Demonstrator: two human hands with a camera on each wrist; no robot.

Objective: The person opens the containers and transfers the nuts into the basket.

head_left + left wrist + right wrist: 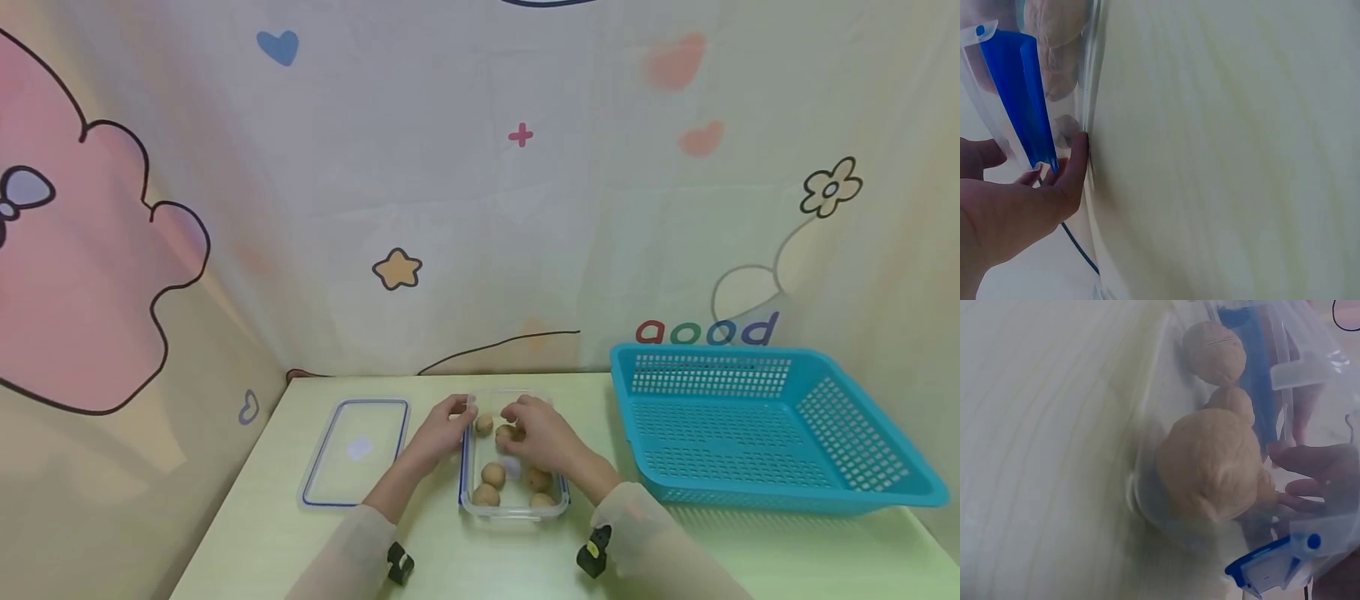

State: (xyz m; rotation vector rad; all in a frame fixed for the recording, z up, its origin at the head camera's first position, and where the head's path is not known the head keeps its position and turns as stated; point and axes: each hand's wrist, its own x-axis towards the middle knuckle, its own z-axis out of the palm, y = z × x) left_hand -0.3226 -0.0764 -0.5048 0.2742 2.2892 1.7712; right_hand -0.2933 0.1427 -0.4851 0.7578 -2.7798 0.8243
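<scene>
A clear plastic food box (pixel 514 512) with blue side latches stands upright on the table, its top uncovered. Several walnuts (pixel 493 475) lie in it, most along the near end and one (pixel 483 424) by the far left corner. My left hand (pixel 441 433) grips the box's left side near that far corner; in the left wrist view its thumb and fingers meet the wall just past the blue latch (pixel 1019 94). Reaching in from the right, my right hand (pixel 546 435) pinches a walnut (pixel 506 436) low inside the box. Through the clear wall, the right wrist view shows its fingers (pixel 1304 465) behind a nearer walnut (pixel 1213 462).
Flat on the table at the left lies the clear lid (pixel 358 450) with a blue seal around its edge. A large turquoise plastic basket (pixel 750 492) stands at the right. Behind the table (pixel 247 525) hangs a pale printed cloth (pixel 465 167).
</scene>
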